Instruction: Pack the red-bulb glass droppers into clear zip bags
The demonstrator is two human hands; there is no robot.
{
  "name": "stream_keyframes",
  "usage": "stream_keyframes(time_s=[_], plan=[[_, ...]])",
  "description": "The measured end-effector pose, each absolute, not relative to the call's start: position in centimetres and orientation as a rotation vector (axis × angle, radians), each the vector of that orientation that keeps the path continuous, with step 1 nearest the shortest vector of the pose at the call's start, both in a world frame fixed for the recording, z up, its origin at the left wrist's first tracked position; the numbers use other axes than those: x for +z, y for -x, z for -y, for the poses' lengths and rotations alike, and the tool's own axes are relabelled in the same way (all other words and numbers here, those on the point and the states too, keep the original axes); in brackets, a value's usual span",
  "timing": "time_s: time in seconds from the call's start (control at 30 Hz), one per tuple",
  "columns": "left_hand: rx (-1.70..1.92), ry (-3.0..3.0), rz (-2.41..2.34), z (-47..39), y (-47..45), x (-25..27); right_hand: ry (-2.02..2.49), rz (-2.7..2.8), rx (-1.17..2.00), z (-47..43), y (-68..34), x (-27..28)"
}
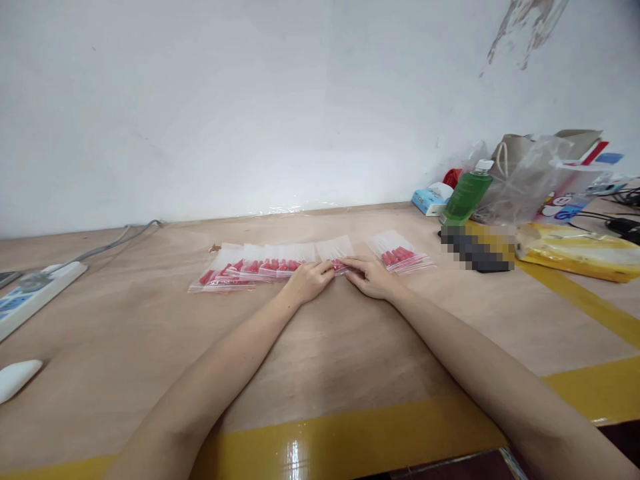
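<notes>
Side by side near the middle of the table (320,347), my two hands meet at a small clear zip bag (335,248) that holds red pieces. My left hand (311,281) has its fingers curled onto the bag's near left edge. From the other side, my right hand (373,275) grips the near right edge with thumb and fingers. The fingers partly hide the red contents. Left of my hands lies an overlapping row of similar bags (270,263) with red pieces. A further stack of these bags (397,253) is to the right of my right hand.
At the right stand a green bottle (467,197), a blue tissue pack (429,200) and plastic bags (530,180). A blurred dark object (475,248) and a yellow package (580,253) lie in front. A power strip (43,293) and a white object (17,379) are at left.
</notes>
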State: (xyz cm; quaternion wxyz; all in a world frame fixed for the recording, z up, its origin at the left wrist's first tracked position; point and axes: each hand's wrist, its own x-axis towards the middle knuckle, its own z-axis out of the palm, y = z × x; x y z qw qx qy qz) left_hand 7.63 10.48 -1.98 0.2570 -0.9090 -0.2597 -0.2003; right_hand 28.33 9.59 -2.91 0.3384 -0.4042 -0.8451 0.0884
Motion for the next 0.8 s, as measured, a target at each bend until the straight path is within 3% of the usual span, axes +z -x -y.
stream_keyframes(time_s=[0.17,0.4,0.8], plan=[[-0.514,2.455,0.664,-10.5,-6.8,-1.9,1.01,2.313,-0.008,-9.4,-30.0,-2.4],[-0.541,2.411,0.72,-10.5,-6.4,-2.1,0.978,2.456,-0.654,-9.8,-31.5,-1.9],[-0.583,2.399,0.718,-10.4,-6.8,-1.5,0.988,2.382,-0.755,-9.2,-31.1,-1.5]])
